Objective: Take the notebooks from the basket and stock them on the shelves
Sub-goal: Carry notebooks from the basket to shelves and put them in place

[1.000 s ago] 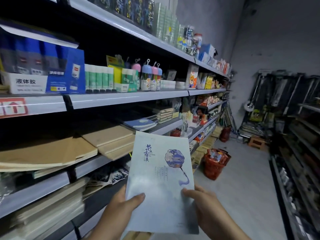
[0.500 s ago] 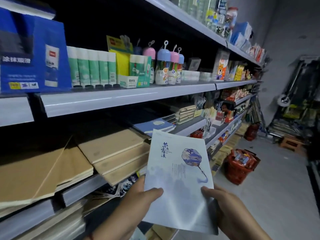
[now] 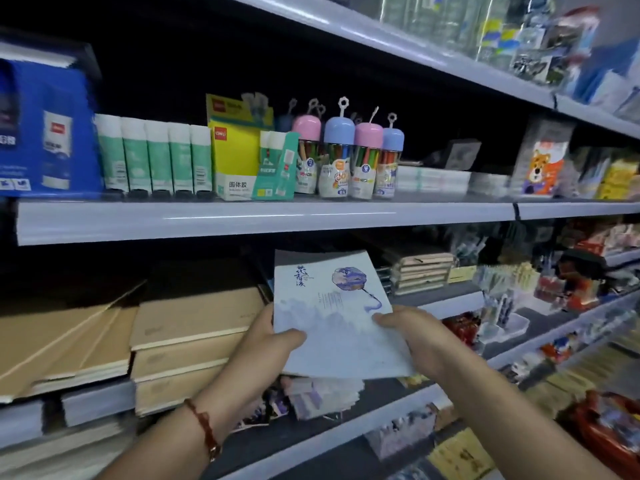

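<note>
Item: pale blue notebook (image 3: 332,313), centre frame, tilted, top edge under the middle shelf (image 3: 263,221). Held by my hands: left hand (image 3: 268,336) and right hand (image 3: 412,332), thumbs over the cover. Kraft notebook stacks (image 3: 187,327) left; red basket (image 3: 609,427) lower right.

The head camera looks forward and down, close to the shelves (image 3: 263,221), angled rightward along them.

Pale blue notebook (image 3: 332,313), fan motif; tilted at shelf (image 3: 446,299) edge.
</note>
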{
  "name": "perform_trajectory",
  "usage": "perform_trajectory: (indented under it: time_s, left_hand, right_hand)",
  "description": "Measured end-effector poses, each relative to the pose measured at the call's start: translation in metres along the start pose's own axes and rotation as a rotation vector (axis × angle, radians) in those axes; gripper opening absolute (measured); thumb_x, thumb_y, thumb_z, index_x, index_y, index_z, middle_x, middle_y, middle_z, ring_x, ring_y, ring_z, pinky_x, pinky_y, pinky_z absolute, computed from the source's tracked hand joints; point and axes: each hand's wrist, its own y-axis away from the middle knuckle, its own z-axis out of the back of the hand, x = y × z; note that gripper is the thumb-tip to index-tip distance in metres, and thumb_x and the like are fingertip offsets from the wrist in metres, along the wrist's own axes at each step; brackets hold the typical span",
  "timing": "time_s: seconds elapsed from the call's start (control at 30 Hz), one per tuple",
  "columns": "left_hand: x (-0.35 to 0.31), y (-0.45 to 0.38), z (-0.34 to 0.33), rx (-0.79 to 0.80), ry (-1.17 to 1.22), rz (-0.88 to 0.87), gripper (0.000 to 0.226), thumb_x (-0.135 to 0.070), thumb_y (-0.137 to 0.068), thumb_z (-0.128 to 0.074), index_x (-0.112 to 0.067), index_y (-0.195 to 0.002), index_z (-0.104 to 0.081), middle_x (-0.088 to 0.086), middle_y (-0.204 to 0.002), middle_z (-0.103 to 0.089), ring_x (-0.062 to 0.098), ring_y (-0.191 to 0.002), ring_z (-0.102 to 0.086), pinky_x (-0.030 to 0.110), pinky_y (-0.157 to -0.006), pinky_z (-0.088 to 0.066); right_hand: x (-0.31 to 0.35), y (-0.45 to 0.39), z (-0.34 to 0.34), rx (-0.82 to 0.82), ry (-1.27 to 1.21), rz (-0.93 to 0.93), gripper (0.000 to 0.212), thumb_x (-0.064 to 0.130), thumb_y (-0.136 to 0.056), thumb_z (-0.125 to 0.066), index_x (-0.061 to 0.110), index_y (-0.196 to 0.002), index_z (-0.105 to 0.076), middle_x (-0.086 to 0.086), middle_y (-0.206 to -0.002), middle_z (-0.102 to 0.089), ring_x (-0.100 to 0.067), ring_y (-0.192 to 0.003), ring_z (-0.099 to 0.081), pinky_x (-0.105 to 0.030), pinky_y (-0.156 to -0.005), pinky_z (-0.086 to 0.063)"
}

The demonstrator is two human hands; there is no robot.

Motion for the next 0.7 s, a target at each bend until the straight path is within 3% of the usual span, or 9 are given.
perform_trajectory:
  time_s: [0.1,0.2,0.27,0.3,0.4,0.57,0.7]
  left_hand:
    - [-0.005,-0.030,-0.004,-0.080,-0.075,-0.020,0.032,-0.001,-0.091,-0.056,-0.025,-0.112,-0.058,0.001,-0.096,-0.072,0.013,-0.058,-0.059,0.019,-0.041,-0.038]
    - [-0.008,-0.054,-0.002,-0.145,-0.172,-0.024,0.035,-0.006,-0.088,-0.062,-0.031,-0.111,-0.053,0.002,-0.095,-0.068,0.022,-0.069,-0.059,0.027,-0.056,-0.044]
    - [-0.009,-0.067,-0.001,-0.192,-0.297,-0.020,0.031,-0.011,-0.088,-0.066,-0.031,-0.109,-0.054,-0.002,-0.102,-0.062,0.018,-0.085,-0.060,0.024,-0.066,-0.045]
    - [-0.009,-0.074,0.000,-0.221,-0.413,-0.022,0.034,-0.017,-0.088,-0.067,-0.028,-0.117,-0.056,-0.005,-0.110,-0.061,0.014,-0.089,-0.060,0.021,-0.069,-0.045]
    - [-0.009,-0.092,0.001,-0.278,-0.750,-0.069,0.039,-0.035,-0.090,-0.064,-0.026,-0.128,-0.062,-0.006,-0.120,-0.066,0.012,-0.100,-0.062,0.023,-0.081,-0.046]
    - [-0.004,-0.102,-0.011,-0.280,-1.165,-0.086,0.037,-0.044,-0.095,-0.053,-0.028,-0.126,-0.066,-0.005,-0.125,-0.068,0.021,-0.112,-0.063,0.027,-0.087,-0.049]
    - [0.001,-0.106,-0.007,-0.270,-1.242,-0.131,0.039,-0.045,-0.098,-0.050,-0.027,-0.128,-0.065,-0.005,-0.128,-0.067,0.021,-0.114,-0.062,0.028,-0.086,-0.048]
  right_hand:
    - [0.015,-0.052,-0.004,0.023,0.169,0.041,0.020,0.007,-0.091,-0.064,-0.002,-0.108,-0.068,-0.018,-0.100,-0.072,-0.032,-0.088,-0.067,-0.037,-0.075,-0.050]
    - [0.025,-0.088,-0.012,0.018,0.395,0.159,0.021,0.016,-0.089,-0.070,-0.002,-0.100,-0.068,-0.010,-0.084,-0.058,-0.021,-0.076,-0.053,-0.031,-0.069,-0.037]
    - [0.030,-0.104,-0.017,-0.004,0.505,0.301,0.024,0.021,-0.090,-0.070,0.008,-0.110,-0.068,-0.007,-0.097,-0.061,-0.023,-0.089,-0.058,-0.028,-0.074,-0.039]
    - [0.031,-0.111,-0.019,-0.034,0.593,0.348,0.023,0.025,-0.091,-0.069,0.015,-0.112,-0.068,-0.005,-0.107,-0.065,-0.025,-0.097,-0.062,-0.027,-0.077,-0.043]
    - [0.028,-0.131,-0.025,-0.100,0.848,0.438,0.014,0.031,-0.095,-0.061,0.028,-0.103,-0.072,-0.006,-0.125,-0.061,-0.031,-0.100,-0.065,-0.035,-0.086,-0.053]
    - [0.020,-0.146,-0.027,-0.079,1.017,0.490,0.032,0.026,-0.099,-0.045,0.030,-0.117,-0.071,-0.009,-0.132,-0.052,-0.034,-0.103,-0.064,-0.036,-0.092,-0.051]
    - [0.016,-0.152,-0.027,-0.076,1.022,0.511,0.034,0.025,-0.098,-0.044,0.033,-0.118,-0.071,-0.009,-0.130,-0.054,-0.034,-0.110,-0.060,-0.036,-0.095,-0.050]
